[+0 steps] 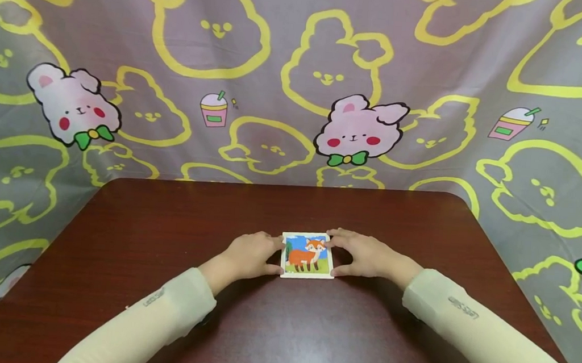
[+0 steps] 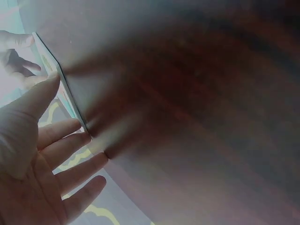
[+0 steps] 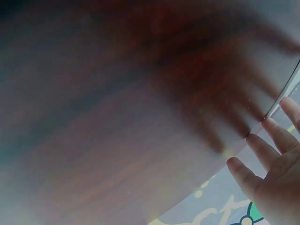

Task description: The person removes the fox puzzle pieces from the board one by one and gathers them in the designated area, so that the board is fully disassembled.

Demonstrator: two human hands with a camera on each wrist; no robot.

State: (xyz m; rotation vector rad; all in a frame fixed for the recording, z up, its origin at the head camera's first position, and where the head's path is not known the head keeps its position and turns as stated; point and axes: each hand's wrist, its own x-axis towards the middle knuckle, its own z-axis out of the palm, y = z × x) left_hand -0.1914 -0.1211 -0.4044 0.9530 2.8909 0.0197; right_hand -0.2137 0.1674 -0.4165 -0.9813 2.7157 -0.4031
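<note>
A small square fox picture point(image 1: 308, 255) with a white frame lies flat on the dark table. My left hand point(image 1: 253, 256) touches its left side, thumb near the lower corner and fingers near the upper one. On the opposite side, my right hand point(image 1: 367, 256) touches the frame in the same spread way. The left wrist view shows the picture's thin edge point(image 2: 70, 101) against the thumb point(image 2: 50, 89) and nearby fingertips, the other fingers stretched out. Only a sliver of the frame edge point(image 3: 286, 89) appears in the right wrist view, beside extended fingers point(image 3: 276, 136).
A reddish-brown table point(image 1: 279, 329) with rounded far corners spreads around the hands. Behind it and along both sides hangs a grey curtain point(image 1: 272, 100) printed with yellow outlines and cartoon rabbits. Light sleeves point(image 1: 157, 313) cover both forearms.
</note>
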